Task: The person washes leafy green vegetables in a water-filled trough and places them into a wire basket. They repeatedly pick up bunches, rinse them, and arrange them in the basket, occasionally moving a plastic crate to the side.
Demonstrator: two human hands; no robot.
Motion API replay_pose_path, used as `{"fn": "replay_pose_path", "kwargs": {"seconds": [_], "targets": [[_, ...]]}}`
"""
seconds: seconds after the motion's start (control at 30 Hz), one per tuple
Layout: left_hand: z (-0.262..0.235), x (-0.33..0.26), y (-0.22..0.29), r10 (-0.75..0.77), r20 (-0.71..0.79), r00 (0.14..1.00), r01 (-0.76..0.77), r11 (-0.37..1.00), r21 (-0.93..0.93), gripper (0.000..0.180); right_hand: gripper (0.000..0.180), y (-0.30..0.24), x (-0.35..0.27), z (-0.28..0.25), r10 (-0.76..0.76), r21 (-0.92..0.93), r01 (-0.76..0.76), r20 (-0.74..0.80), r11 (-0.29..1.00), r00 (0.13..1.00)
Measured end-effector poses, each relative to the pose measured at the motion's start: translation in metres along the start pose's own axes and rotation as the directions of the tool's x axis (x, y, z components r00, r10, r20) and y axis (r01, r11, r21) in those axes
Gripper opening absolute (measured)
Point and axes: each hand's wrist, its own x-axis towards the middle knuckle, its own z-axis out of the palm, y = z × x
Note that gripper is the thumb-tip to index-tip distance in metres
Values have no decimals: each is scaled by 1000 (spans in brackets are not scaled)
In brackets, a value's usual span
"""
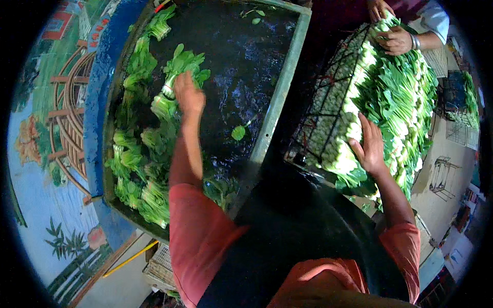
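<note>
At the left, my left hand reaches over a long water trough and closes round a bunch of leafy greens, its pale stems toward my fingers. Other bunches of greens float or lie along the trough's left side. On my right, my right hand lies with fingers spread on greens stacked in a wire crate. Pale stem ends face outward along the crate's side, and leaves cover the middle of the stack.
Another person's hands rest on the far end of the stacked greens. A loose leaf floats in the trough. A painted wall runs along the left. At the right stand a metal frame and more crates with greens.
</note>
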Motion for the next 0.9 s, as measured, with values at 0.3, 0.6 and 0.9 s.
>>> {"fn": "replay_pose_path", "kwargs": {"seconds": [0.3,0.6,0.9], "targets": [[101,44,-111,-558,477,679,638,770,-8,101,77,14,12,11,40,29,-40,11,999,999],[179,15,28,-592,747,302,552,-530,-643,58,76,12,9,12,104,46,-104,14,993,994],[203,-61,141,-290,827,481,592,-588,-551,37,72,13,13,9,40,50,-40,-1,998,999]]}}
